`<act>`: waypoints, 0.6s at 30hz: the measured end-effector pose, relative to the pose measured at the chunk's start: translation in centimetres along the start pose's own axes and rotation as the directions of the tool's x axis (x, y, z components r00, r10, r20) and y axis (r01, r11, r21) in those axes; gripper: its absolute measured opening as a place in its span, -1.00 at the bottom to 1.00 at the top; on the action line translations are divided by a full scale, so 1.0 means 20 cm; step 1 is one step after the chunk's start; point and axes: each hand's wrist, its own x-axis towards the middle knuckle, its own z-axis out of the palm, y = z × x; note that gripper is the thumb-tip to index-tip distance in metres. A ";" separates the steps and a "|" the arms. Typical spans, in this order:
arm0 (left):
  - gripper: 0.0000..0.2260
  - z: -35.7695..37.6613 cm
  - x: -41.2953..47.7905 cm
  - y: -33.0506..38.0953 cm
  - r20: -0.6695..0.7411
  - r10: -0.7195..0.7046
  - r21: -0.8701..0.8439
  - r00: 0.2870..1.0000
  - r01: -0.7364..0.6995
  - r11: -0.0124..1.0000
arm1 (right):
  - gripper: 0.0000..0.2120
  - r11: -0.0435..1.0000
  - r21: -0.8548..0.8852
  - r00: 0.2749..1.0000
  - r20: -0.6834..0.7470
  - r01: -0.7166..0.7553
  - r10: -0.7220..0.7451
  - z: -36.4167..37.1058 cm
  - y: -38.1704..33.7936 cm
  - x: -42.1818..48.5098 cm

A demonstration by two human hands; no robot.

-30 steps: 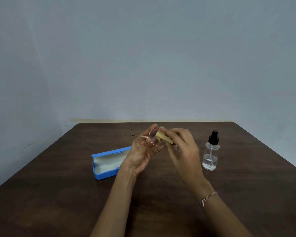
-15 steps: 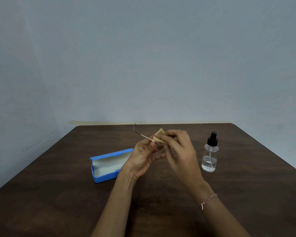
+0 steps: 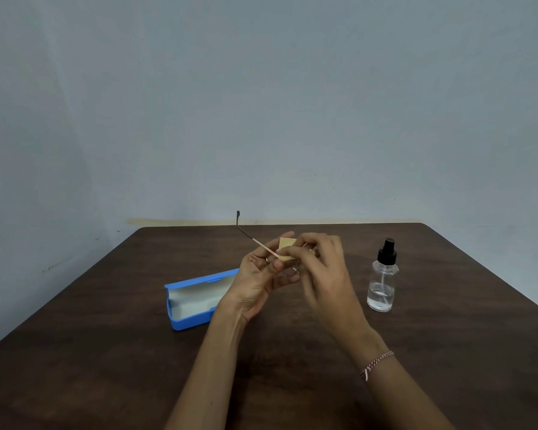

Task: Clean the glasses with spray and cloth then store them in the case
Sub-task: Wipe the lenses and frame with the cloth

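Glasses [image 3: 246, 235] are held above the table [image 3: 106, 352] centre, one temple projecting far-left. Left hand [image 3: 258, 280] fingers curl round the frame. Right hand [image 3: 322, 270] fingertips pinch the yellow cloth [image 3: 287, 247] against it. The open blue case [image 3: 196, 301] lies to the left, the spray bottle [image 3: 383, 282] upright to the right.

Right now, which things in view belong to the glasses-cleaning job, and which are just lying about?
Job: thin wire-framed glasses held in the left hand; small yellow cloth pinched by the right hand; clear spray bottle with black top; open blue rectangular case.
Not the job: dark brown wooden table; red-and-white braided bracelet on the right wrist.
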 end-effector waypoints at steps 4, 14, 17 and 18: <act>-0.35 0.01 0.00 0.00 0.007 -0.017 -0.008 1.000 0.017 1.000 | -0.63 0.998 0.016 0.996 -0.053 -0.068 0.069 0.00 0.04 0.00; -0.40 0.00 0.00 0.02 -0.002 0.000 -0.073 1.000 0.000 0.997 | -0.70 1.000 0.016 0.999 -0.049 -0.020 0.021 0.00 0.02 0.00; -0.45 0.00 0.00 0.02 0.023 0.019 -0.155 1.000 -0.015 0.988 | -0.73 0.996 0.036 0.992 -0.091 -0.080 0.083 0.00 0.05 0.00; -0.46 0.00 0.00 0.02 0.025 0.021 -0.158 0.999 -0.017 0.987 | -0.73 0.996 0.040 0.992 -0.093 -0.084 0.087 0.00 0.05 -0.01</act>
